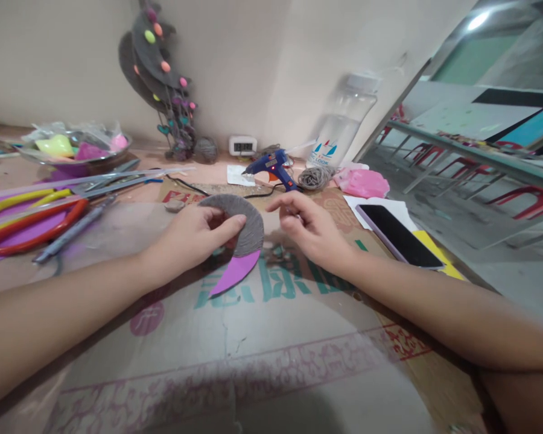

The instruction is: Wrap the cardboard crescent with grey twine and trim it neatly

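My left hand (203, 232) is closed on a crescent-shaped cutout (252, 226), thumb on its face. Grey yarn wraps most of the crescent, and its lower pointed tip is bare purple. Just right of the crescent, my right hand (310, 232) hovers apart from it with fingers curled together and the index finger bent forward. Whatever lies between those fingers is too small to make out. Beyond the hands rests a blue glue gun (271, 166) with a small red light on it. Beside it sits a ball of grey yarn (315, 178).
Scissors with red handles (36, 241) and a grey pen (76, 229) lie at left, before a metal bowl (31, 155). A water bottle (341, 123), pink packet (364, 182) and phone (398, 235) stand or lie at right. Decorated grey crescents (149, 66) hang against the wall.
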Demonstrator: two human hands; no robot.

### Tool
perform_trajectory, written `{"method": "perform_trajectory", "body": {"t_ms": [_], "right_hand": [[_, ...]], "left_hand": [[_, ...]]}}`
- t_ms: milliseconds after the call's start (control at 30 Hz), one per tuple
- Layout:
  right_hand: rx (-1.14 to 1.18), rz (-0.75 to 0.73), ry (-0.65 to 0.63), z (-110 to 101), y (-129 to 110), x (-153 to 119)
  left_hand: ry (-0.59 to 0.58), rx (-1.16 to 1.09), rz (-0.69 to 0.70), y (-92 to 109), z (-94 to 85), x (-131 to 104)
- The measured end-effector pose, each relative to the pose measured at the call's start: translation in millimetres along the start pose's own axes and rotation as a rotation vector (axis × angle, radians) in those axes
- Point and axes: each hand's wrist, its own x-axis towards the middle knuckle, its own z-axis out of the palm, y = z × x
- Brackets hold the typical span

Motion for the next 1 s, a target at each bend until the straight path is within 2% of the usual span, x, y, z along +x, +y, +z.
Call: {"method": "perform_trajectory", "body": {"t_ms": [167, 333, 400, 700, 1000], "right_hand": [[-0.127, -0.197, -0.051, -2, -5, -9], [-0.315, -0.316, -0.151, 3, -8, -10], [-0.365, -0.347, -0.155, 4, -6, -9], [-0.459, -0.388, -0.122, 5, -4, -8], [-0.499, -0.400, -0.123, 5, -3, -7]], "left_hand": [[0.077, 0.023, 0.021, 6, -2.4, 0], [0.119, 0.026, 0.023, 3, -0.9, 2], [0.117, 0.006, 0.002, 3, -0.3, 2], [0.103, 0.005, -0.051, 11, -1.3, -3], [0.089, -0.006, -0.021, 9, -1.3, -3]]}}
